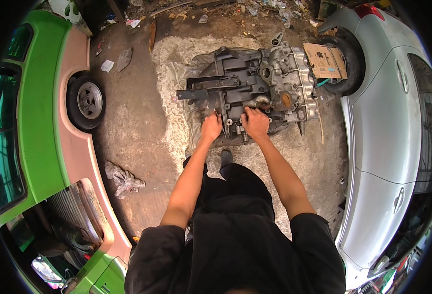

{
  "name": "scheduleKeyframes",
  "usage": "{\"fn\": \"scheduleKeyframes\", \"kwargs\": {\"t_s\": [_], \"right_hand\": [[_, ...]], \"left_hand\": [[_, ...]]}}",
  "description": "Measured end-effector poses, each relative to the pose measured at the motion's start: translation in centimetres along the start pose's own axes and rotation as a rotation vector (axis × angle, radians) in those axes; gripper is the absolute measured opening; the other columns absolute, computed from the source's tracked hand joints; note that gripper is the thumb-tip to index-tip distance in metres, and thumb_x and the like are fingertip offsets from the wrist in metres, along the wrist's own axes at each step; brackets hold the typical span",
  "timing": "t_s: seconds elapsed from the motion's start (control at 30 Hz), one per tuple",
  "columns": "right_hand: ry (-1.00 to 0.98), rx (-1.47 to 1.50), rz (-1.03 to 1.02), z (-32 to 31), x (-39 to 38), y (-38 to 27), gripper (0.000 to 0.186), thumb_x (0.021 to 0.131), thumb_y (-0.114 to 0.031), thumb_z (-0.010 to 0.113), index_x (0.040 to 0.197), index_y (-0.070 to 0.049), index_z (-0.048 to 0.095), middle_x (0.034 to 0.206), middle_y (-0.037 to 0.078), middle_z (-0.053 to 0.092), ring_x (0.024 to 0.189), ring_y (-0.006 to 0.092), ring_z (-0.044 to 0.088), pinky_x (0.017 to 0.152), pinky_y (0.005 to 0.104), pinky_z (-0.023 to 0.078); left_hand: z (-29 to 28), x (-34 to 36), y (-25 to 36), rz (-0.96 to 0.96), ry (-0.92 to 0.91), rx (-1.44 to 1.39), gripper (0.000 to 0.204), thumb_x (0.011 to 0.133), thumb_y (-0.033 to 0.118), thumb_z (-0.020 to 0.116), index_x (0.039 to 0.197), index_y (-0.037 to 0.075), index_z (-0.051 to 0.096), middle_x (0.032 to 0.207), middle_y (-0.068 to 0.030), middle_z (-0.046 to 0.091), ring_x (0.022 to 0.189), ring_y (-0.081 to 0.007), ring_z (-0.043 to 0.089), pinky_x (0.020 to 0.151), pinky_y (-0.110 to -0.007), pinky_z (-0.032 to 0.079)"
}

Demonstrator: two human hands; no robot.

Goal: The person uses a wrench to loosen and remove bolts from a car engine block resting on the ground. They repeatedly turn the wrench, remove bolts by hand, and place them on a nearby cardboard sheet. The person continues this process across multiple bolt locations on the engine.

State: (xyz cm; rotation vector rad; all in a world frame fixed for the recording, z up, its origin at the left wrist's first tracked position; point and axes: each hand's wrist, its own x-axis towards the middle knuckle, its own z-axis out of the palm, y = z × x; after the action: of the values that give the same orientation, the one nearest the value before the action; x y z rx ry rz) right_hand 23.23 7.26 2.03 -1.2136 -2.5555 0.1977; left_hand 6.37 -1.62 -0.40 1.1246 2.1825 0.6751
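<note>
- Between two cars, an engine (253,90) lies on a crumpled grey sheet (193,113) spread over the ground (128,108), just ahead of the person looking down.
- At the engine's near side, both bare hands touch it, side by side with a gap between them.
- The left hand (211,126) is bent narrow at the near end of an upright metal plate (219,98); its fingertips are partly hidden, so I cannot tell whether it grips.
- The right hand (256,121) rests farther right with fingers curled down over the dark metal; whether they close on a part, I cannot tell.
- The engine's left part is dark, with a black bar (190,94) jutting out to the left; its right part is paler, bare metal, with a round, orange-brown piece (286,101) near the hands.
- The person wears a dark shirt (240,240); one shoe (226,157) shows below the engine.
- Left stands a green and pink car (38,108) with a silver-rimmed wheel (89,101); a rag (123,179) lies near it.
- Right stands a silver car (383,142), with a cardboard piece (326,60) in front of its wheel (355,61).
- Litter (274,11) is scattered along the far edge.
</note>
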Motion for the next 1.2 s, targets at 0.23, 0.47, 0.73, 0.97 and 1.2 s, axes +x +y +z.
{"fn": "scheduleKeyframes", "kwargs": {"t_s": [0.23,0.47,0.73,0.97,1.2], "right_hand": [[0.004,-0.007,0.002,-0.2,0.0,-0.2,0.027,0.084,-0.026,0.064,0.103,-0.008,0.069,0.088,0.006,0.071,0.085,0.0224,0.067,0.074,0.0361,0.056],[0.0,0.014,-0.003,-0.2,0.0,0.0,0.026,0.085,-0.026,0.063,0.103,-0.008,0.068,0.088,0.006,0.071,0.085,0.0228,0.067,0.074,0.0355,0.056],[0.005,0.017,0.008,0.3,-0.1,0.1,0.028,0.084,-0.027,0.063,0.103,-0.007,0.068,0.093,0.007,0.071,0.087,0.0271,0.066,0.076,0.0386,0.055],[0.061,0.018,-0.025,0.0,0.0,-0.1,0.024,0.084,-0.025,0.062,0.099,-0.008,0.067,0.084,0.006,0.069,0.083,0.0239,0.066,0.072,0.0383,0.055],[-0.028,0.024,0.015,-0.5,0.1,-0.2,0.03,0.083,-0.025,0.064,0.105,-0.005,0.068,0.092,0.008,0.071,0.088,0.0268,0.067,0.076,0.0388,0.055]], "left_hand": [[-1.4,-0.3,1.2,0.011,-0.09,0.177,0.033,0.097,0.022,0.046,0.114,-0.006,0.051,0.083,-0.0299,0.064,0.081,-0.049,0.062,0.074,-0.055,0.05],[-5.0,-2.8,1.4,0.024,0.228,-0.143,0.016,0.091,0.012,0.059,0.096,-0.003,0.058,0.079,-0.0219,0.067,0.072,-0.0372,0.066,0.069,-0.043,0.053],[-1.6,-7.9,-3.1,-0.116,0.265,-0.42,0.016,0.086,-0.003,0.059,0.101,0.0,0.054,0.079,-0.0133,0.064,0.072,-0.021,0.064,0.07,-0.035,0.051],[2.4,-9.0,-4.5,-0.198,-0.018,-0.614,0.049,0.09,-0.004,0.048,0.136,0.012,0.039,0.082,-0.0081,0.053,0.075,-0.0183,0.052,0.07,-0.034,0.043],[3.5,-10.3,-4.7,-0.272,-0.23,-0.94,0.043,0.097,0.001,0.046,0.137,0.014,0.036,0.079,-0.0034,0.048,0.072,-0.0129,0.046,0.065,-0.028,0.041]]}}
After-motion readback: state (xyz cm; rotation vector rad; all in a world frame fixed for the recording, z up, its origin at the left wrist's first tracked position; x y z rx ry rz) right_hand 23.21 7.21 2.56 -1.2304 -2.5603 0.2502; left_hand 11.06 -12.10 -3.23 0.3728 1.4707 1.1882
